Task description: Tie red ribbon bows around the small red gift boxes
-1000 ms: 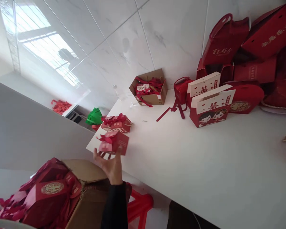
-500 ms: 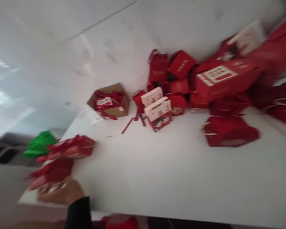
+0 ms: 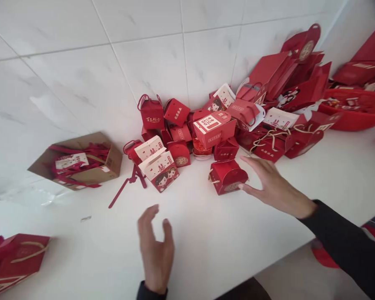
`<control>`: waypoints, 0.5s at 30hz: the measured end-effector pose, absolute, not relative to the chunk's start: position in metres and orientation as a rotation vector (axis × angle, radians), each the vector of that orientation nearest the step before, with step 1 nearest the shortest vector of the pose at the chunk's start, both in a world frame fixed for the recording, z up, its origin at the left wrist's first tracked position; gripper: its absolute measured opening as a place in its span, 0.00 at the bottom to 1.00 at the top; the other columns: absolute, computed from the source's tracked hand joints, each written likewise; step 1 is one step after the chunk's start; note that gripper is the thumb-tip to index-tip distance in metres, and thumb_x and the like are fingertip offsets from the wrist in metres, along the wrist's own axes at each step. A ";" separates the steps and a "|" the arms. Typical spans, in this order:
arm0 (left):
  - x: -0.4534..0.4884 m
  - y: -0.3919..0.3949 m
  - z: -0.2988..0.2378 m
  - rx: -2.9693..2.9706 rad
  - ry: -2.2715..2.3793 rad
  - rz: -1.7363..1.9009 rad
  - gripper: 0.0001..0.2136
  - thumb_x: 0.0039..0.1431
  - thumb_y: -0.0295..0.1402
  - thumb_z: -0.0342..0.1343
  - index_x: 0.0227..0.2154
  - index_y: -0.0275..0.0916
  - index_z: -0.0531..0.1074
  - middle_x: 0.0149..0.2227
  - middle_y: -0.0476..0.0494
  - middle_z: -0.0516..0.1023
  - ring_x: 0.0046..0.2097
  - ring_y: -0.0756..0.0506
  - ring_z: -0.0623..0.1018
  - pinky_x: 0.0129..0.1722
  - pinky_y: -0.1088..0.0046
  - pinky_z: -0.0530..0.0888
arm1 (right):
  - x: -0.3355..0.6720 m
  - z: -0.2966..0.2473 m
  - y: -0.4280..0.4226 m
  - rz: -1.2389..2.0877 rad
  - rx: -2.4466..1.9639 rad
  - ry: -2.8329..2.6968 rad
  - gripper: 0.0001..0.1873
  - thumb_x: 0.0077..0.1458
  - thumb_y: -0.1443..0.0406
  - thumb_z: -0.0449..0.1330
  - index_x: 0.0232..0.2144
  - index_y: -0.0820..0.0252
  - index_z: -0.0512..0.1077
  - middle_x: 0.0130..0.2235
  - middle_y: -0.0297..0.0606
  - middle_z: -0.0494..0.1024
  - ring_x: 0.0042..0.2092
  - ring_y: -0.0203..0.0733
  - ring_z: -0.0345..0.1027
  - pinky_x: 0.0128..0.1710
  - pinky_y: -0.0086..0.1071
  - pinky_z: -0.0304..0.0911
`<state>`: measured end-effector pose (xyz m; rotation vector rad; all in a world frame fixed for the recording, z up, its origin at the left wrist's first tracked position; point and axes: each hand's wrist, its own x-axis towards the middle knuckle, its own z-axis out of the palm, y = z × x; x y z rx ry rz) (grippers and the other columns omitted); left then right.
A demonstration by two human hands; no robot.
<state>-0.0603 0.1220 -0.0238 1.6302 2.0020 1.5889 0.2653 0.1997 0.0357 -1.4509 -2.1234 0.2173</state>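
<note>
My right hand (image 3: 270,183) reaches in from the right, thumb and fingers apart, at the right side of a small red gift box (image 3: 226,177) with a rope handle. Its thumb tip is at the box's lower corner; I cannot tell if it touches. Over the white table, my left hand (image 3: 156,246) is raised with fingers curved and spread, holding nothing. Beyond it stand cream-and-red gift boxes (image 3: 161,168) printed with cartoon figures. A dark red ribbon (image 3: 125,187) lies to their left.
An open cardboard box (image 3: 115,160) of red ribbons stands at the left by the tiled wall. Several red gift boxes (image 3: 215,129) are heaped at the back. At the far right is a red basket (image 3: 353,118). A larger red box (image 3: 21,254) sits front left.
The view has swung right and levelled. My left hand, earlier beside red boxes at the table's left end, is now over the middle. My right hand has come into view beside the small red box.
</note>
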 end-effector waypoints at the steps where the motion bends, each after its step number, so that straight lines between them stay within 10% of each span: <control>1: -0.047 0.123 -0.026 1.652 1.899 1.535 0.13 0.61 0.37 0.56 0.48 0.44 0.72 0.51 0.38 0.76 0.55 0.35 0.76 0.56 0.49 0.74 | 0.264 0.035 0.210 0.237 -1.435 -2.153 0.27 0.62 0.56 0.60 0.60 0.58 0.66 0.58 0.51 0.74 0.61 0.60 0.66 0.60 0.55 0.64; 6: -0.003 0.122 -0.028 1.523 1.621 1.271 0.11 0.67 0.38 0.53 0.45 0.43 0.77 0.46 0.38 0.81 0.43 0.40 0.81 0.44 0.59 0.79 | 0.243 0.032 0.196 0.360 -1.368 -2.249 0.09 0.68 0.60 0.54 0.38 0.54 0.72 0.44 0.43 0.80 0.50 0.52 0.74 0.50 0.48 0.72; 15: -0.049 0.121 -0.024 1.360 2.083 1.285 0.11 0.68 0.31 0.49 0.35 0.41 0.76 0.37 0.43 0.81 0.40 0.43 0.81 0.39 0.66 0.78 | 0.198 0.021 0.143 0.675 -1.087 -2.281 0.06 0.69 0.61 0.56 0.38 0.52 0.71 0.44 0.39 0.78 0.49 0.46 0.75 0.46 0.38 0.72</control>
